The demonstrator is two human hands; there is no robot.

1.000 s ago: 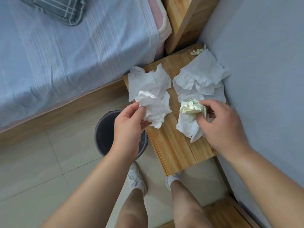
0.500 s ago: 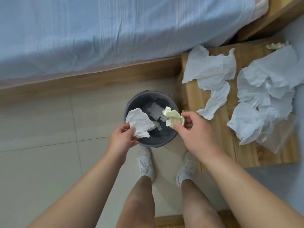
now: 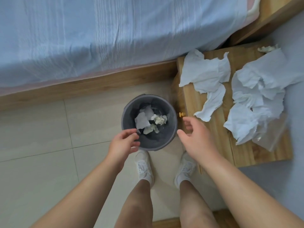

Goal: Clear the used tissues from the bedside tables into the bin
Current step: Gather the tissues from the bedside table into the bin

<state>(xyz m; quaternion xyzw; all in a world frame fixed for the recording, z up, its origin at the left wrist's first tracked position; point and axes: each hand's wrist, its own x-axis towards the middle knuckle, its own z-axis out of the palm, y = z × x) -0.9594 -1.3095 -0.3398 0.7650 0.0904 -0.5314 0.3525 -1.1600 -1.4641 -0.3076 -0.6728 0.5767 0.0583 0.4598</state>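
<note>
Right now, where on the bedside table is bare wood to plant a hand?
Bare: the near strip of the bedside table, between the tissue heap and the front edge; also the wedge between the tail of the flat white tissue and the heap. Crowded: the far half and right side, tissues nearly edge to edge.

The bed [image 3: 115,38] is running out past the top and left edges. On the counter [image 3: 256,150], the heaped white tissues [image 3: 259,96] are covering most of the right half and reaching the picture's right edge. They are also half burying something clear [image 3: 271,139] by the near right corner, too hazy to name. A yellowish scrap [image 3: 266,48] at the counter's far edge and a small knob [image 3: 181,114] beside its left edge are showing too small to tell. The left hand [image 3: 122,143] is masking the near rim of the bin [image 3: 164,142] — crumpled tissues [image 3: 148,120] are hiding its bottom.
</note>
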